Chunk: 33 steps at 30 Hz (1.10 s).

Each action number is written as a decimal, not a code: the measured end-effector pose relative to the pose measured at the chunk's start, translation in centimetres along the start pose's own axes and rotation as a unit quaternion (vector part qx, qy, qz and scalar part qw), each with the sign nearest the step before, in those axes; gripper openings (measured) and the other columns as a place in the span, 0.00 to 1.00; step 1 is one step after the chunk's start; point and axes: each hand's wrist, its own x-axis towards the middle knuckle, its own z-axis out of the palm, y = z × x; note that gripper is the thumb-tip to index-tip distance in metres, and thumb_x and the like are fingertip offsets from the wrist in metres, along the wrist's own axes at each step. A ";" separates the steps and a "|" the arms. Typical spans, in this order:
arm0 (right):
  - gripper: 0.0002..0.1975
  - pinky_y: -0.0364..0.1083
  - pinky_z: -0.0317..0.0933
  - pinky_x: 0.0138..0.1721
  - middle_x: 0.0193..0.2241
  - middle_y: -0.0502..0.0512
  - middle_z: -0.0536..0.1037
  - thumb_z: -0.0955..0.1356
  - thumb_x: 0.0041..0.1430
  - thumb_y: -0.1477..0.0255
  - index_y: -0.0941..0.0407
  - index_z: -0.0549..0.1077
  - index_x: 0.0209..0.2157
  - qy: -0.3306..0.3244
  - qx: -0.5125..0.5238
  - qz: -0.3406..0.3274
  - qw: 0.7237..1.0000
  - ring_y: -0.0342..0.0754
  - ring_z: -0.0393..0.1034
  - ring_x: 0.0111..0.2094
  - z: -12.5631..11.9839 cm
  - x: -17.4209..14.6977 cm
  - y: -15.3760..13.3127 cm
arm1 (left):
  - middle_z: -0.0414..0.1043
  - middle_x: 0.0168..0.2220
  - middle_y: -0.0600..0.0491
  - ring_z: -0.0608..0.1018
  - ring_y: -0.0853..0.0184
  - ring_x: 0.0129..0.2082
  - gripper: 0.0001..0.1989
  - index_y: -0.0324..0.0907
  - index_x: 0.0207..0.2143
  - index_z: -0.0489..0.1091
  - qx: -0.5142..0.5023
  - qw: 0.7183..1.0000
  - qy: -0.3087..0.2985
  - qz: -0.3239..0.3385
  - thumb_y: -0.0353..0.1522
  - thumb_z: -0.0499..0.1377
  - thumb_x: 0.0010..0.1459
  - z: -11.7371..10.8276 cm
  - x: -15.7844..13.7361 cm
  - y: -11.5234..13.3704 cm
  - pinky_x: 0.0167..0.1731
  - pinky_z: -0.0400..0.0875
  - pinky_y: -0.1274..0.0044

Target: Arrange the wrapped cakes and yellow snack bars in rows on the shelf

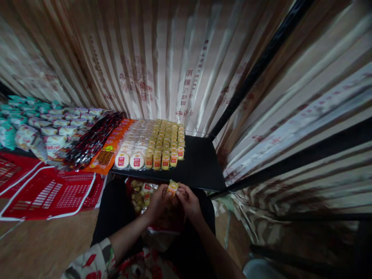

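Note:
Between my two hands, just in front of the table's near edge, is a small yellow wrapped snack (173, 187). My left hand (158, 199) pinches it from the left, and my right hand (188, 199) has its fingers closed on the right side. Below them, between my knees, sits a red container of more wrapped snacks (138, 195), partly hidden by my hands and forearms. On the black table (197, 162) ahead, yellow snack packs (165, 157) stand in tight rows. Left of these are rows of round white packaged crackers (136, 160).
Farther left along the table lie orange packets (106, 155), dark shiny packets (87, 143), white packets (58, 141) and teal packets (8, 133). Red baskets (69, 193) stand below at left. A pleated curtain (162, 58) hangs behind, with black poles (261, 58) crossing at right.

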 end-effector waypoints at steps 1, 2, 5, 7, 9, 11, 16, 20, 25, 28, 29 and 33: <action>0.18 0.49 0.69 0.41 0.36 0.56 0.78 0.66 0.50 0.62 0.56 0.71 0.41 0.003 0.025 0.009 1.000 0.49 0.74 0.36 -0.1 0.2 -0.1 | 0.74 0.37 0.53 0.75 0.68 0.37 0.10 0.42 0.39 0.66 -0.014 1.000 0.005 -0.002 0.33 0.51 0.55 0.3 0.3 0.8 0.40 0.68 0.76; 0.18 0.49 0.68 0.42 0.36 0.57 0.78 0.67 0.50 0.61 0.57 0.71 0.41 0.005 0.046 0.015 0.999 0.49 0.74 0.37 -0.2 0.4 -0.3 | 0.74 0.36 0.53 0.75 0.68 0.36 0.10 0.41 0.39 0.66 -0.027 1.000 0.011 -0.005 0.33 0.51 0.55 0.6 0.7 1.5 0.40 0.68 0.76; 0.19 0.50 0.68 0.44 0.39 0.59 0.78 0.68 0.48 0.61 0.58 0.72 0.40 0.015 0.078 0.022 0.997 0.51 0.74 0.39 -0.6 1.1 -0.6 | 0.75 0.36 0.52 0.75 0.68 0.36 0.08 0.40 0.37 0.66 -0.053 0.998 0.024 -0.010 0.32 0.52 0.55 1.7 1.7 2.9 0.40 0.69 0.76; 0.19 0.51 0.67 0.44 0.39 0.60 0.78 0.68 0.48 0.62 0.58 0.71 0.41 0.022 0.082 0.019 0.996 0.51 0.74 0.40 -1.0 1.5 -0.8 | 0.75 0.37 0.51 0.76 0.68 0.37 0.08 0.41 0.37 0.66 -0.057 0.998 0.032 -0.012 0.32 0.52 0.55 2.4 2.4 3.4 0.41 0.69 0.75; 0.19 0.51 0.67 0.45 0.39 0.60 0.78 0.68 0.48 0.63 0.58 0.71 0.41 0.026 0.084 0.007 0.996 0.51 0.74 0.40 -1.6 2.1 -0.9 | 0.75 0.37 0.51 0.76 0.68 0.37 0.09 0.41 0.38 0.66 -0.056 0.998 0.032 -0.013 0.32 0.52 0.55 2.9 3.1 3.8 0.42 0.70 0.74; 0.18 0.51 0.67 0.44 0.38 0.60 0.78 0.68 0.49 0.63 0.57 0.71 0.41 0.029 0.083 -0.011 0.996 0.50 0.74 0.39 -2.1 2.7 -0.9 | 0.74 0.40 0.51 0.76 0.68 0.39 0.10 0.41 0.41 0.66 -0.045 0.998 0.033 -0.003 0.32 0.52 0.55 3.4 3.6 4.1 0.44 0.69 0.73; 0.19 0.49 0.68 0.41 0.39 0.60 0.77 0.67 0.50 0.62 0.58 0.71 0.42 0.073 0.037 -0.038 0.996 0.49 0.74 0.38 -3.3 5.5 -0.8 | 0.66 0.52 0.45 0.68 0.62 0.53 0.19 0.39 0.50 0.63 0.024 0.994 0.089 0.056 0.30 0.50 0.54 4.4 4.2 4.4 0.54 0.62 0.67; 0.20 0.49 0.68 0.41 0.39 0.60 0.77 0.65 0.51 0.61 0.59 0.71 0.43 0.110 -0.021 -0.056 0.992 0.49 0.73 0.37 -3.7 8.2 -0.8 | 0.63 0.55 0.45 0.64 0.62 0.57 0.21 0.38 0.51 0.63 0.042 0.991 0.077 0.104 0.28 0.49 0.54 5.4 4.5 4.0 0.58 0.58 0.65; 0.19 0.48 0.67 0.40 0.40 0.60 0.76 0.64 0.52 0.62 0.59 0.72 0.42 0.109 -0.080 -0.075 0.988 0.49 0.73 0.37 -3.1 10.8 -1.0 | 0.60 0.58 0.45 0.61 0.63 0.59 0.23 0.37 0.54 0.61 0.039 0.993 0.048 0.097 0.27 0.48 0.54 5.8 5.8 4.0 0.60 0.54 0.65; 0.20 0.48 0.67 0.39 0.39 0.61 0.76 0.63 0.52 0.63 0.59 0.72 0.43 0.111 -0.099 -0.083 0.985 0.49 0.72 0.37 -2.5 11.8 -1.1 | 0.58 0.59 0.46 0.60 0.64 0.60 0.24 0.39 0.55 0.60 0.022 0.995 0.038 0.091 0.27 0.48 0.54 5.7 6.7 4.3 0.60 0.53 0.65; 0.19 0.48 0.67 0.39 0.39 0.61 0.75 0.63 0.53 0.63 0.59 0.72 0.43 0.111 -0.104 -0.086 0.985 0.49 0.72 0.37 -2.3 12.1 -1.1 | 0.58 0.59 0.47 0.59 0.65 0.60 0.24 0.39 0.56 0.59 0.018 0.995 0.036 0.088 0.27 0.47 0.55 5.6 6.9 4.4 0.61 0.52 0.65; 0.20 0.48 0.67 0.39 0.41 0.63 0.74 0.62 0.53 0.63 0.60 0.72 0.43 0.118 -0.130 -0.099 0.979 0.49 0.71 0.38 -1.6 12.7 -1.0 | 0.55 0.61 0.44 0.57 0.63 0.61 0.26 0.35 0.57 0.58 0.015 0.997 0.027 0.067 0.28 0.46 0.55 5.6 7.5 4.5 0.62 0.49 0.66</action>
